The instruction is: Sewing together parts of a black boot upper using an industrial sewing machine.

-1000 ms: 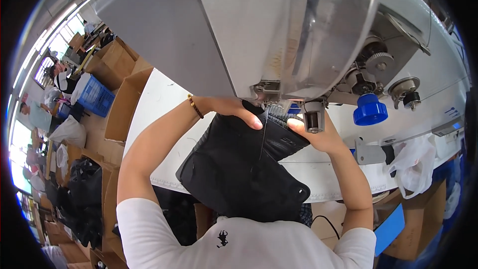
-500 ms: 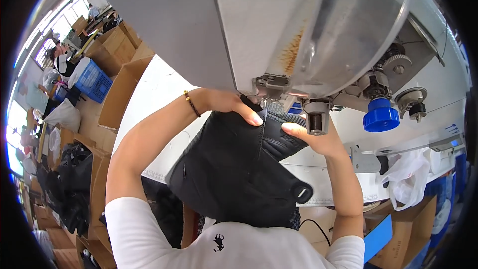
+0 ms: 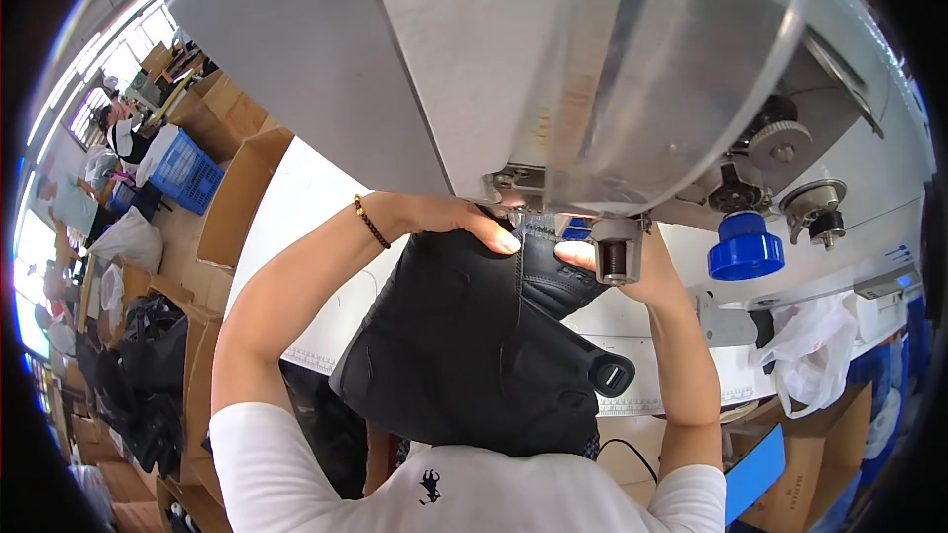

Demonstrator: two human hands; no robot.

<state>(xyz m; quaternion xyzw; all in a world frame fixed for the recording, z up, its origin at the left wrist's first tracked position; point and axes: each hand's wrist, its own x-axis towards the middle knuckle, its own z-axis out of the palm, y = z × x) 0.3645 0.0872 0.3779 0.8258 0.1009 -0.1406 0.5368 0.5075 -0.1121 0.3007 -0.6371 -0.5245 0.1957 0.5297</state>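
Note:
A black sewn fabric piece (image 3: 444, 336) hangs from the white table toward my lap. It has a stitched seam, a smoother padded section with a gathered edge, and a tab with an oval slot (image 3: 611, 374). My left hand (image 3: 449, 217) grips its upper edge, thumb pressed on top beside the seam, fingers hidden beneath. From the other side my right hand (image 3: 657, 271) holds the padded section, its thumb on top and its other fingers out of sight. Both thumbs lie just below the needle area of a sewing machine (image 3: 518, 202), where the fabric's edge is partly hidden.
The machine's grey head (image 3: 316, 59) and a clear plastic guard (image 3: 681, 69) fill the upper view. A blue knob (image 3: 746, 249) juts out at right, near a white plastic bag (image 3: 815, 345). Cardboard boxes (image 3: 252, 197) and a blue crate (image 3: 188, 173) stand left; people are beyond.
The view has shifted slightly. The fabric's slotted tab has turned and moved a little right and up toward the table edge. Both hands keep their hold near the needle.

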